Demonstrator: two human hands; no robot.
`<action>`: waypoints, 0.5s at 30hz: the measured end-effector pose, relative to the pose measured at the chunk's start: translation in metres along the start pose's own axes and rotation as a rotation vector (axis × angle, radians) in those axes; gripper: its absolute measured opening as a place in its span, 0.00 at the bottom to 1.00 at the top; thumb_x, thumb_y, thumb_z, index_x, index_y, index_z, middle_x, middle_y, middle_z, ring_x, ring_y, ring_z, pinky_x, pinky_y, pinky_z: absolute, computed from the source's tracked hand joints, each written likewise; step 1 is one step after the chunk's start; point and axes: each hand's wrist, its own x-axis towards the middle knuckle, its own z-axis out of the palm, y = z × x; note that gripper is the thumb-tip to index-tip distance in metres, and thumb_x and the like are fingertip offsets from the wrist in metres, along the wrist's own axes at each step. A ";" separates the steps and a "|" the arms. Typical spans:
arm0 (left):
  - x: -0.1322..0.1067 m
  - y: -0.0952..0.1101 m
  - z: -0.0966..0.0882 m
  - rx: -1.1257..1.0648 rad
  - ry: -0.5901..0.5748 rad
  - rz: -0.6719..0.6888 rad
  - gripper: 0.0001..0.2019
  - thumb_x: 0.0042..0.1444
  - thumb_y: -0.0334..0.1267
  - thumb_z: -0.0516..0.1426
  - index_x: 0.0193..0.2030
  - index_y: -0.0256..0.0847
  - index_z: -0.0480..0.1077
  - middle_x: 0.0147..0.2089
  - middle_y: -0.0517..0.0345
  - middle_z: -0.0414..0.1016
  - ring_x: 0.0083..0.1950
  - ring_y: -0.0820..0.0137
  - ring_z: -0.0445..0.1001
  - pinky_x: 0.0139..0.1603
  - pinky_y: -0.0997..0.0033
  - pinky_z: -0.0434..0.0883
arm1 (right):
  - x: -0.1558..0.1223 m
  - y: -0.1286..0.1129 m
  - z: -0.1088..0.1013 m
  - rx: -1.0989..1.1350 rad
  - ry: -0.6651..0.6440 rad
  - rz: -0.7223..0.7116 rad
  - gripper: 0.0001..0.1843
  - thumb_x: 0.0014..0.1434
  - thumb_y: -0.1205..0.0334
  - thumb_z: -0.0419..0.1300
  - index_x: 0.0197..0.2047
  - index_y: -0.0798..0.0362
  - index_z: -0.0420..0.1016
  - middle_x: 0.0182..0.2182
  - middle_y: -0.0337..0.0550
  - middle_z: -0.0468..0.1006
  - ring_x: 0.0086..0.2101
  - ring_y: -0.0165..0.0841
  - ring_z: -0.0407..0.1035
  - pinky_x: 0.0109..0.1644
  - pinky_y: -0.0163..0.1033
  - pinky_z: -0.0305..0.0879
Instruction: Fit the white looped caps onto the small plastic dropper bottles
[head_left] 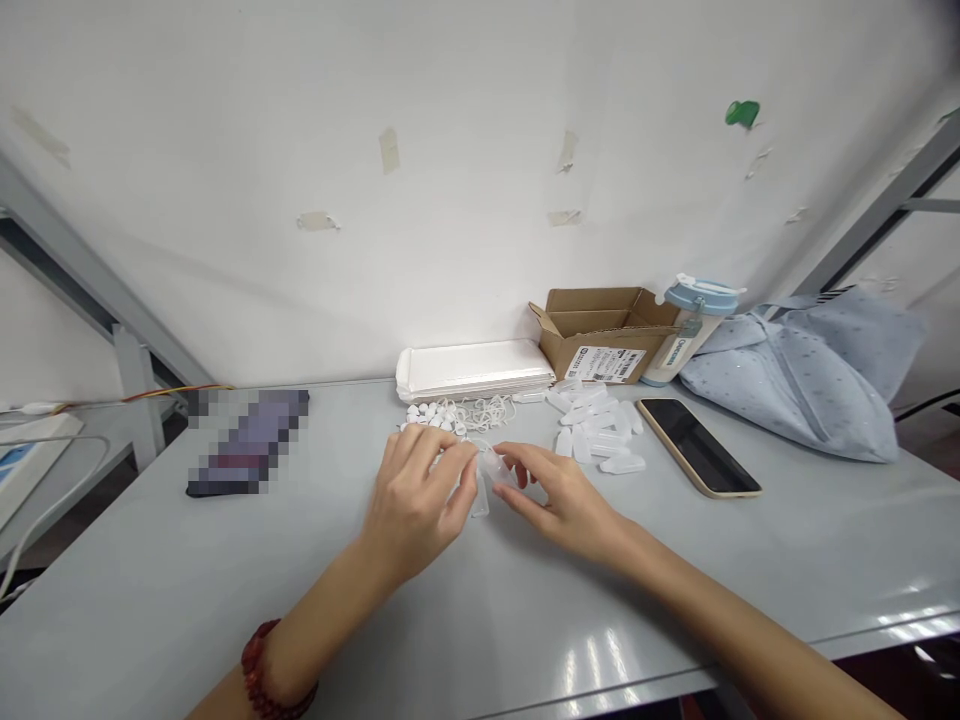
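One translucent piece [498, 468], between right fingers [528, 507]

- Translucent whitish sleeve [498, 468], tilted, held in the right hand [564, 498].
- Thin white cord [481, 443], curving at the sleeve's upper end.
- Clear narrow piece [481, 498], just beside the sleeve.

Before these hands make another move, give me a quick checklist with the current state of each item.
1. Right hand has the translucent piece: ok, between thumb and fingers.
2. Left hand grips something: cannot tell; the fingertip contact is too small to make out.
3. Space between the hands free of other things: not ok, a thin clear strip shows there.
4. More translucent pieces nearby: ok, piled beyond the right hand.
5. Phone apart from both hands: ok, lying right of that pile.
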 end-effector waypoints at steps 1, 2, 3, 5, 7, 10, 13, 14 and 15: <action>0.000 0.001 0.001 0.005 -0.014 0.020 0.06 0.56 0.27 0.54 0.37 0.40 0.70 0.31 0.55 0.69 0.33 0.67 0.64 0.34 0.66 0.61 | 0.000 0.000 0.000 0.038 0.011 0.014 0.16 0.62 0.60 0.54 0.53 0.53 0.64 0.35 0.45 0.74 0.31 0.32 0.67 0.36 0.38 0.66; -0.001 0.002 0.001 0.005 -0.030 0.030 0.06 0.56 0.27 0.54 0.38 0.40 0.70 0.31 0.55 0.69 0.34 0.67 0.64 0.34 0.65 0.61 | 0.000 -0.001 0.001 0.080 0.022 0.031 0.16 0.61 0.59 0.55 0.52 0.53 0.64 0.33 0.43 0.73 0.31 0.32 0.67 0.36 0.38 0.65; -0.001 0.003 0.002 0.001 -0.043 0.034 0.07 0.56 0.27 0.53 0.38 0.40 0.70 0.31 0.55 0.69 0.34 0.66 0.64 0.34 0.65 0.61 | 0.001 -0.002 0.001 0.124 0.030 0.051 0.16 0.61 0.59 0.55 0.52 0.53 0.65 0.32 0.42 0.73 0.30 0.31 0.66 0.35 0.37 0.65; -0.001 0.004 0.004 -0.019 -0.051 0.035 0.08 0.56 0.26 0.53 0.40 0.39 0.70 0.32 0.54 0.70 0.34 0.66 0.65 0.33 0.65 0.62 | 0.001 -0.004 0.002 0.224 0.028 0.104 0.16 0.60 0.58 0.56 0.50 0.53 0.65 0.29 0.39 0.71 0.29 0.30 0.65 0.34 0.37 0.64; -0.002 0.005 0.005 -0.051 -0.042 0.033 0.10 0.55 0.25 0.53 0.42 0.38 0.70 0.32 0.54 0.70 0.35 0.65 0.65 0.34 0.64 0.64 | 0.002 -0.006 0.003 0.344 0.013 0.167 0.16 0.59 0.58 0.57 0.49 0.53 0.66 0.28 0.38 0.70 0.28 0.30 0.64 0.34 0.37 0.63; -0.004 0.007 0.007 -0.102 -0.041 0.038 0.13 0.55 0.25 0.53 0.47 0.38 0.68 0.38 0.50 0.71 0.40 0.62 0.67 0.39 0.60 0.68 | 0.004 -0.009 0.004 0.580 0.011 0.283 0.17 0.58 0.56 0.58 0.49 0.53 0.66 0.29 0.38 0.69 0.30 0.30 0.64 0.35 0.37 0.63; -0.005 0.011 0.008 -0.175 -0.081 0.026 0.17 0.57 0.26 0.53 0.53 0.39 0.64 0.46 0.46 0.71 0.47 0.59 0.67 0.46 0.55 0.69 | 0.006 -0.007 0.003 0.829 -0.010 0.363 0.18 0.57 0.54 0.59 0.48 0.53 0.67 0.28 0.38 0.71 0.27 0.29 0.64 0.35 0.37 0.63; -0.005 0.011 0.008 -0.208 -0.100 0.015 0.17 0.57 0.27 0.53 0.54 0.40 0.64 0.47 0.46 0.70 0.49 0.59 0.67 0.48 0.54 0.69 | 0.007 -0.006 0.003 0.901 -0.024 0.373 0.18 0.56 0.54 0.60 0.47 0.53 0.67 0.29 0.38 0.72 0.26 0.28 0.63 0.35 0.37 0.63; -0.005 0.012 0.008 -0.242 -0.119 0.002 0.18 0.58 0.28 0.53 0.55 0.40 0.63 0.48 0.46 0.70 0.50 0.58 0.67 0.49 0.54 0.69 | 0.008 -0.004 0.003 0.964 -0.034 0.385 0.18 0.55 0.55 0.61 0.47 0.53 0.68 0.30 0.39 0.73 0.26 0.28 0.63 0.34 0.36 0.62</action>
